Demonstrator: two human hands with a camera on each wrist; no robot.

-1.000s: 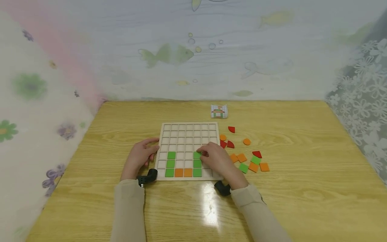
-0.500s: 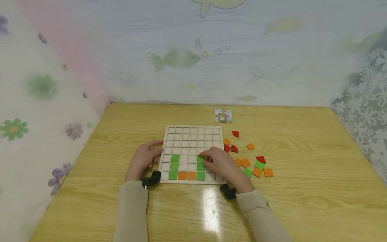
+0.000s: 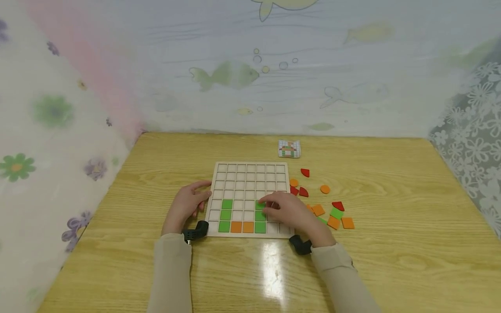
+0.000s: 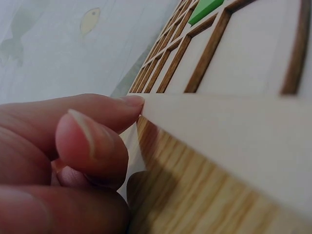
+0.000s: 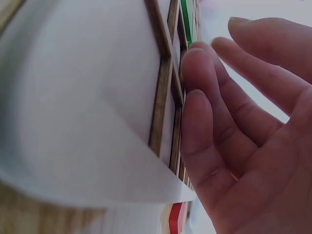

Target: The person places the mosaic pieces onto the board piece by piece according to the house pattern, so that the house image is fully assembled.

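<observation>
A wooden grid board (image 3: 242, 177) lies flat on the table. Green square tiles fill a left column (image 3: 225, 215) and a right column (image 3: 260, 227), with two orange squares (image 3: 242, 227) between their bottom ends. My left hand (image 3: 186, 203) rests beside the board's left edge, and in the left wrist view its index fingertip (image 4: 132, 100) touches the rim. Over the right column, my right hand (image 3: 291, 211) has loosely bent fingers by the top green tile (image 3: 261, 205), which they partly cover. Nothing shows between thumb and fingers in the right wrist view.
Right of the board lie loose pieces: orange squares (image 3: 347, 223), a green square (image 3: 336, 213), orange discs (image 3: 325, 189) and red quarter-circles (image 3: 305, 172). A small printed pattern card (image 3: 289, 149) lies behind the board. A patterned wall (image 3: 223, 104) rises at the table's back.
The head view has shifted slightly. My right hand stays at the top green tile while its wrist moves a little to the right. The left hand keeps its place at the board's edge.
</observation>
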